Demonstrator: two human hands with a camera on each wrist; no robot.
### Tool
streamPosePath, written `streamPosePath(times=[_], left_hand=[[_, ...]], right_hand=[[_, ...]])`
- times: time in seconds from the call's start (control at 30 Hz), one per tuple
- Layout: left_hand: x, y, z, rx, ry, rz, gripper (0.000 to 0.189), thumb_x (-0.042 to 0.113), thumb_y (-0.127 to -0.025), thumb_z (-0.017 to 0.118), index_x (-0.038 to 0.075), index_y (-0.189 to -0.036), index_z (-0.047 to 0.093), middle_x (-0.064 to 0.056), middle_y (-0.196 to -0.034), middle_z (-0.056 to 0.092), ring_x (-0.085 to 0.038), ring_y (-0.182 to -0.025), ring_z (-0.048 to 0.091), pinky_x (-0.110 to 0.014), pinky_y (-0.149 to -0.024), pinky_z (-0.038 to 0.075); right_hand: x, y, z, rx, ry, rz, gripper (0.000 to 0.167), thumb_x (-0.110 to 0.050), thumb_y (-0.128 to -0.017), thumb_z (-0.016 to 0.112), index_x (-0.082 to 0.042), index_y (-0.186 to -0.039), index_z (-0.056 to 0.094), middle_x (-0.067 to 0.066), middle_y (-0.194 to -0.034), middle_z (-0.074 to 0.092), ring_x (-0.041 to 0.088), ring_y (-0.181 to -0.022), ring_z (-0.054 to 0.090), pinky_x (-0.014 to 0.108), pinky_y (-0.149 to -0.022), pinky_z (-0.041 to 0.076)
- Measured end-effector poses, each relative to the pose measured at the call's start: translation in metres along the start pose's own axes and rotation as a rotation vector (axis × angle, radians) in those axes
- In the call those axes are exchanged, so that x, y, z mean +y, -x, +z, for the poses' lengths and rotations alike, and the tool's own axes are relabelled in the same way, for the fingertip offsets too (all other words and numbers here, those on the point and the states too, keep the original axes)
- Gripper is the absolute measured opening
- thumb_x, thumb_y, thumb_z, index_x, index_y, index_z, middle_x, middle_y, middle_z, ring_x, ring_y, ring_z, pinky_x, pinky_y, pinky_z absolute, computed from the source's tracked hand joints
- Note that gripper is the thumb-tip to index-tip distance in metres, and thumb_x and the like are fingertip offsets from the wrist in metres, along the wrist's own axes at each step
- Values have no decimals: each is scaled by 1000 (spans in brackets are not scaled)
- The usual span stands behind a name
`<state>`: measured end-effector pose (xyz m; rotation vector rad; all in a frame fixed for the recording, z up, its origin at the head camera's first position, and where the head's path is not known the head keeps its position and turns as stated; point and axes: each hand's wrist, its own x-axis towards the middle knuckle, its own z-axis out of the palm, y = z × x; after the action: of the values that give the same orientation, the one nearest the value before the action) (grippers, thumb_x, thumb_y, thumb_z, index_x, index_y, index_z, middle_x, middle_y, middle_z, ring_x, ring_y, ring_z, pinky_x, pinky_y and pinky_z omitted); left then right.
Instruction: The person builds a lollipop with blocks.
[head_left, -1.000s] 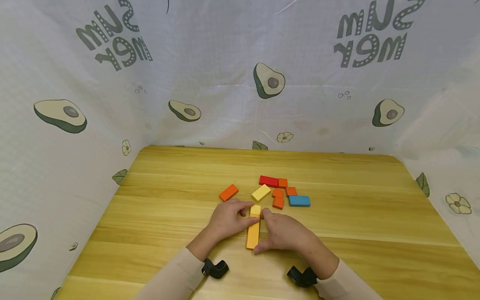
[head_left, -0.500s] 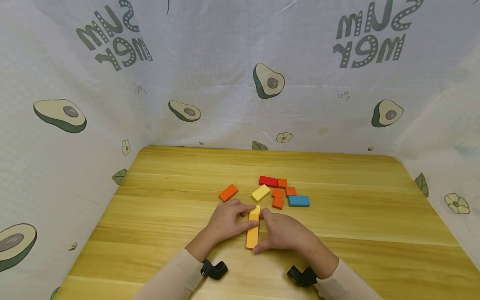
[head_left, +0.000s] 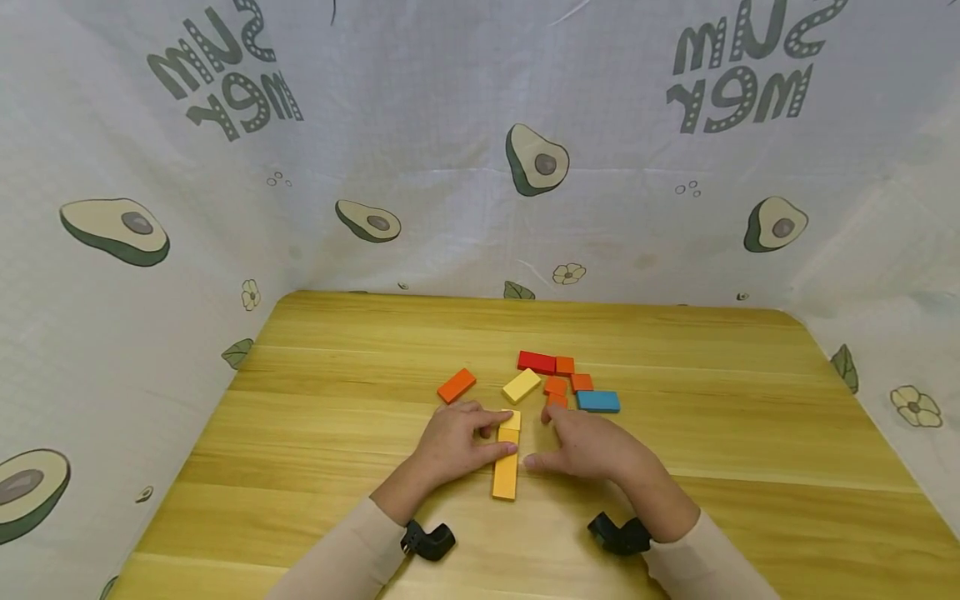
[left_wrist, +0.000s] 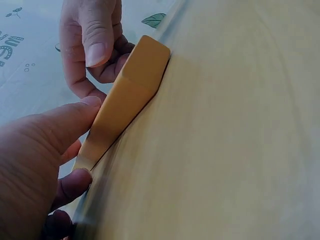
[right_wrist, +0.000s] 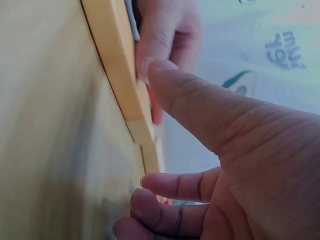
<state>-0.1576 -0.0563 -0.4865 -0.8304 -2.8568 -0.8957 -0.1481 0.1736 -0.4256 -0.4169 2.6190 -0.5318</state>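
Roughly midway between the left and right edges of the wooden worktop, we see a long amber block lying lengthwise toward the near side, with a small yellow block touching its end nearer the far edge. Our left hand has thumb and index finger apart, the thumb on the long amber block and the index finger on the small yellow block. On the right-edge side of that line, our right hand holds its thumb apart from its fingers, well clear of the amber piece; we cannot tell whether its index finger touches the nearer of two orange cubes just beyond. Toward the far edge from our row lies a pale yellow block, with an orange block off toward the left edge. Nearest the far edge, a red block touches another orange cube. Over toward the right edge, a blue block lies against one more orange cube.
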Motion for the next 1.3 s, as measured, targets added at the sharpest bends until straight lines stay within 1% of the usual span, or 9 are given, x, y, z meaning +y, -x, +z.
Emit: streamPosePath(times=[0.1, 0.2, 0.33, 0.43, 0.53, 0.77, 0.87, 1.03, 1.3], left_hand=[[0, 0, 1, 8, -2, 3, 49, 55, -87, 76, 29, -128, 74, 17, -74, 51, 1, -70, 43, -25, -75, 33], [0, 0, 2, 10, -8, 7, 49, 54, -87, 77, 29, -129, 73, 19, -71, 49, 1, -70, 44, -26, -76, 33], [-1, -1, 3, 14, -24, 19, 49, 54, -87, 77, 29, -128, 73, 19, -69, 49, 1, -70, 44, -26, -77, 33], [-1, 0, 3, 19, -29, 26, 48, 54, -87, 77, 29, -128, 74, 19, -68, 49, 1, -70, 44, -26, -77, 33], [0, 0, 3, 20, -26, 27, 47, 53, -87, 77, 29, -127, 74, 19, -68, 50, 0, -70, 44, -26, -77, 33], [1, 0, 2, 27, -23, 26, 47, 52, -86, 78, 28, -127, 74, 19, -68, 51, 0, -70, 44, -26, -76, 33], [1, 0, 1, 31, -23, 27, 47, 52, -86, 78, 28, -127, 75, 19, -68, 51, 0, -71, 44, -26, -76, 33], [2, 0, 1, 35, -22, 32, 46, 52, -86, 79, 28, -125, 75, 19, -67, 51, 0, -70, 43, -25, -76, 33], [2, -1, 2, 32, -16, 24, 45, 52, -85, 79, 29, -124, 76, 20, -67, 51, 0, -70, 42, -25, -76, 33]], right_hand=[[6, -1, -4, 27, -13, 2, 69, -56, -85, 77, -6, -127, 56, 7, -110, 69, 18, -89, 64, 44, -83, 55], [14, -3, -8, 76, -27, 8, 65, -54, -88, 75, -7, -129, 55, 5, -105, 68, 18, -86, 64, 42, -78, 55], [27, -12, -10, 246, 2, -7, 53, -44, -93, 73, -5, -125, 57, 5, -91, 59, 19, -77, 55, 37, -69, 48], [40, -20, -9, 402, 54, 14, 51, -38, -94, 73, -2, -127, 61, 12, -99, 59, 26, -86, 54, 42, -75, 51], [53, -27, -7, 483, 78, 53, 54, -36, -96, 71, -1, -135, 60, 19, -109, 58, 31, -93, 54, 48, -83, 52], [66, -36, -3, 523, 76, 57, 50, -31, -99, 67, -6, -141, 59, 22, -111, 55, 33, -92, 52, 49, -81, 50], [67, -38, -2, 518, 76, 57, 51, -27, -100, 62, -10, -147, 54, 26, -125, 52, 40, -105, 50, 55, -89, 47], [64, -41, 0, 505, 67, 35, 54, -21, -98, 56, -15, -151, 50, 28, -149, 40, 54, -126, 39, 68, -101, 34], [61, -45, 3, 508, 49, 31, 44, -29, -103, 58, -14, -145, 57, 25, -141, 50, 51, -128, 39, 67, -101, 32]])
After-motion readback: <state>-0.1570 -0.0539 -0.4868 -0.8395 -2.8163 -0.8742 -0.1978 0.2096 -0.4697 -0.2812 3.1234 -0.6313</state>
